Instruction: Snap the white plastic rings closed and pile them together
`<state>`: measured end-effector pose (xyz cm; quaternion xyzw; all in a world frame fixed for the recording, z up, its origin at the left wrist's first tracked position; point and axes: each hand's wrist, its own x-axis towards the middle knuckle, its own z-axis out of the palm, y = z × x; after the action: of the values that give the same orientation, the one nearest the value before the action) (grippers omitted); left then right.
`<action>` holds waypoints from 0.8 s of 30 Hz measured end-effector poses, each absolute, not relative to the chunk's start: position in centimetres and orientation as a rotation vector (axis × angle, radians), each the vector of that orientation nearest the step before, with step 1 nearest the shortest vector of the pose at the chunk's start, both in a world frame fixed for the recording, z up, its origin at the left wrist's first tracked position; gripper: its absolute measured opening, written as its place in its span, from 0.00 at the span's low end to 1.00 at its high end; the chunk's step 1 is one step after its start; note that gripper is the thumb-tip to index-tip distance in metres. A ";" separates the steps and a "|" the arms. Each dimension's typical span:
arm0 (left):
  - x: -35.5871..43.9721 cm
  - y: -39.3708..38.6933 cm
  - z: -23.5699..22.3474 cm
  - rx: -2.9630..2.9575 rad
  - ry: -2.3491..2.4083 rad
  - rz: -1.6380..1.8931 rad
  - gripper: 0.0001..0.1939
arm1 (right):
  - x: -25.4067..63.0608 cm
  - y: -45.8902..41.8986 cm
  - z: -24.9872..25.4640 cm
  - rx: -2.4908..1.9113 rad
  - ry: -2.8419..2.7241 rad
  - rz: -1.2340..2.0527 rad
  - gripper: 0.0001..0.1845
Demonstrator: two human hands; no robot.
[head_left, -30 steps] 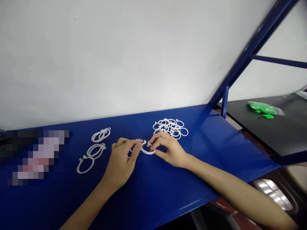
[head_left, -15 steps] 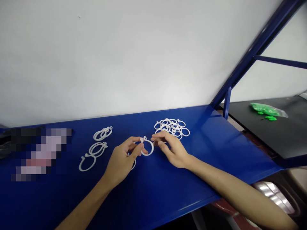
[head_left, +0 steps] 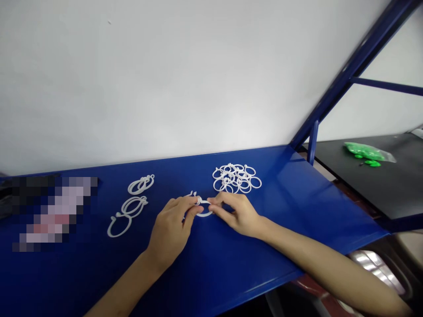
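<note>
Between my hands, over the blue tabletop, is a white plastic curtain ring (head_left: 205,215) with a small eyelet. My left hand (head_left: 173,226) pinches its left side between thumb and fingers. On its right side, the thumb and fingertips of my right hand (head_left: 239,213) close on the rim. Part of another white ring (head_left: 191,193) shows just behind my left fingers, mostly hidden. Beyond my right hand lies a loose pile of white rings (head_left: 238,176). To the left are a small group of overlapping rings (head_left: 140,185) and a linked set of rings (head_left: 120,226).
The blue table (head_left: 231,273) runs along a white wall (head_left: 198,88). A blurred-out item (head_left: 59,211) and black plastic (head_left: 29,187) lie at far left. A blue metal frame (head_left: 313,141) rises at right. Past it, a black table (head_left: 373,189) bears a bag of green pieces (head_left: 363,150).
My right hand has moved slightly left and now grips the ring's right side. The ring has tipped flatter. My left hand has turned a little, its fingers now over the ring's left side.
</note>
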<state>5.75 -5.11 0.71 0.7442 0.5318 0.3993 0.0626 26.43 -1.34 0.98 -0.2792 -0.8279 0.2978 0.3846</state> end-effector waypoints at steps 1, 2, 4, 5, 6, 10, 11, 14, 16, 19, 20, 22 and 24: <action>5.8 -5.2 0.6 2.307 1.604 1.224 0.11 | 26.4 -1.4 0.9 -0.691 -2.128 0.746 0.09; 5.8 -5.2 0.5 2.363 1.591 1.245 0.10 | 26.5 -1.5 0.9 -0.674 -2.152 0.726 0.08; 5.9 -5.4 0.4 2.466 1.542 1.291 0.09 | 26.5 -1.7 0.8 -0.651 -2.212 0.665 0.08; 6.0 -5.4 0.4 2.511 1.519 1.312 0.08 | 26.5 -1.8 0.7 -0.643 -2.243 0.624 0.09; 6.0 -5.5 0.5 2.553 1.507 1.321 0.08 | 26.5 -1.9 0.6 -0.634 -2.274 0.579 0.10; 6.2 -5.5 0.6 2.654 1.536 1.258 0.12 | 26.4 -1.8 0.3 -0.607 -2.378 0.408 0.11; 6.2 -5.4 0.6 2.662 1.540 1.235 0.13 | 26.4 -1.6 0.3 -0.618 -2.390 0.373 0.11; 6.0 -5.0 0.6 2.664 1.560 1.140 0.13 | 26.6 -0.6 0.6 -0.678 -2.367 0.262 0.12; 5.6 -4.5 0.6 2.651 1.610 1.038 0.13 | 27.3 0.5 1.0 -0.758 -2.311 0.173 0.12; 4.9 -3.8 0.2 2.601 1.774 0.856 0.16 | 29.3 2.5 2.1 -1.111 -2.207 -0.029 0.12; 4.6 -3.5 0.0 2.580 1.835 0.793 0.17 | 30.2 3.2 2.4 -1.306 -2.182 -0.108 0.13; 4.1 -3.1 -0.3 2.539 1.922 0.668 0.18 | 32.1 4.3 3.0 -1.681 -2.131 -0.226 0.13; 3.7 -2.8 -0.6 2.500 1.951 0.558 0.17 | 33.8 5.2 3.3 -1.916 -2.084 -0.238 0.13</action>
<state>3.68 -2.78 -0.57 0.7759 0.6054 0.1731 -0.0390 33.83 5.24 3.32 -0.6669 -0.7252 -0.0830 0.1499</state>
